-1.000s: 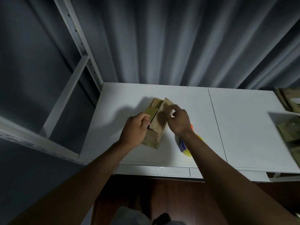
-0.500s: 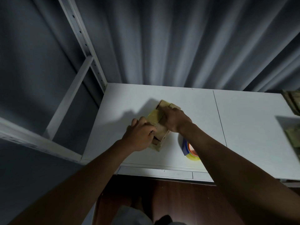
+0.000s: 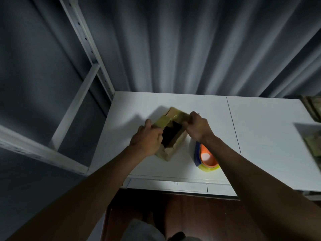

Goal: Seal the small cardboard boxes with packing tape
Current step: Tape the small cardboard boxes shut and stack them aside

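No text, label, brand, number or sign can be read anywhere in the head view. The small cardboard box shows plain brown card and glossy tape with no print that can be made out, and the tape roll beside it on the worktop shows only bands of blue, orange and yellow, without lettering. The cardboard pieces at the right edge are too blurred and dim to tell whether anything is printed on them
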